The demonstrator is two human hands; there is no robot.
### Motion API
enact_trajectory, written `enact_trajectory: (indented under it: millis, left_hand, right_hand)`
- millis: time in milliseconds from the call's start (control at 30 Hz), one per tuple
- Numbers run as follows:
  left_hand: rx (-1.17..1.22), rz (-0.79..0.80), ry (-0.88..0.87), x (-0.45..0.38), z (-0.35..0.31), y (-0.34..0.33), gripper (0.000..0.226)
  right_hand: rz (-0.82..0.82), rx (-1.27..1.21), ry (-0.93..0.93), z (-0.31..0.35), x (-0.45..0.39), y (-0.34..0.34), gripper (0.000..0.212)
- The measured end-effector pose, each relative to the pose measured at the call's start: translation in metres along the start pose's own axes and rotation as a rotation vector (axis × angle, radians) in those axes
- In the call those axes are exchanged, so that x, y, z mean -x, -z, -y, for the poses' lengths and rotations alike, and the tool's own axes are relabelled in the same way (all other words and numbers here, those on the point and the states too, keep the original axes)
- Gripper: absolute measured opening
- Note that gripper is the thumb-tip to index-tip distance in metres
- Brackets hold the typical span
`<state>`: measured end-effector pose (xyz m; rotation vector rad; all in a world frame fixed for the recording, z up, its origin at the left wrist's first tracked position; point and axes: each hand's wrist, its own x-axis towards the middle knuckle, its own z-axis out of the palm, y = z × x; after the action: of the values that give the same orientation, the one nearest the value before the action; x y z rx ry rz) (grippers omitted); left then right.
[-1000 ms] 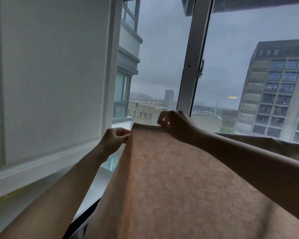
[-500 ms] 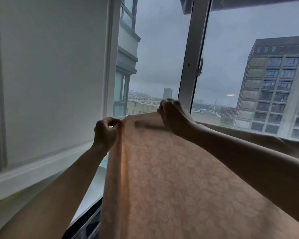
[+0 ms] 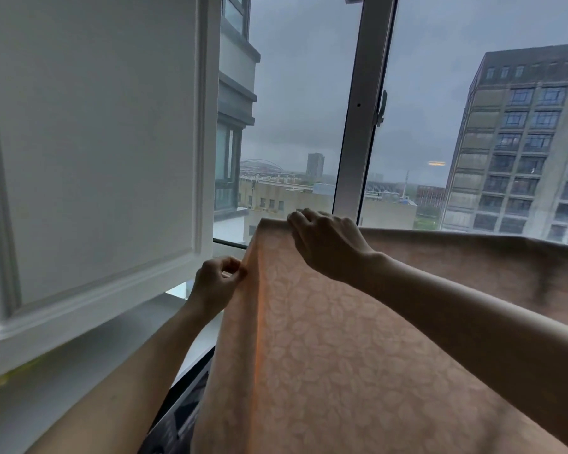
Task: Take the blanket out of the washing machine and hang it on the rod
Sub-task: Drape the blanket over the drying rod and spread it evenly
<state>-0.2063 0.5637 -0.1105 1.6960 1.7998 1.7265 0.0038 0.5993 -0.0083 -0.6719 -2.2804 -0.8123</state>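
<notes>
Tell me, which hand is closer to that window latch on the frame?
The right hand. It sits on the blanket's top edge, below and left of the window latch. The left hand pinches the blanket's side edge, lower and farther left.

The blanket [image 3: 358,355], peach with a pale leaf pattern, hangs draped over a support hidden under its top fold; the rod itself cannot be made out. The fold runs level in front of the window [image 3: 351,126], from the left corner off to the right edge of view. Below, a white sill [image 3: 79,381] runs along the left, bare where visible.
</notes>
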Motion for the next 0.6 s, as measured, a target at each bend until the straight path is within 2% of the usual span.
enact_trajectory:
  millis: [167, 300, 467, 600]
  left_hand:
    - [-0.134, -0.017, -0.025, 0.014, -0.002, 0.014, 0.013]
    - [-0.429, 0.112, -0.085, 0.042, -0.003, 0.024, 0.017]
    - [-0.524, 0.079, 0.044, 0.096, 0.006, 0.042, 0.026]
    - [-0.661, 0.111, 0.13, 0.16, 0.012, 0.056, 0.03]
  right_hand:
    - [0.006, 0.029, 0.033, 0.009, 0.004, 0.009, 0.034]
    - [-0.006, 0.033, 0.084, 0.022, 0.017, 0.019, 0.042]
    - [0.031, -0.001, 0.136, 0.044, 0.053, 0.017, 0.044]
    - [0.078, -0.084, 0.154, 0.067, 0.093, 0.011, 0.04]
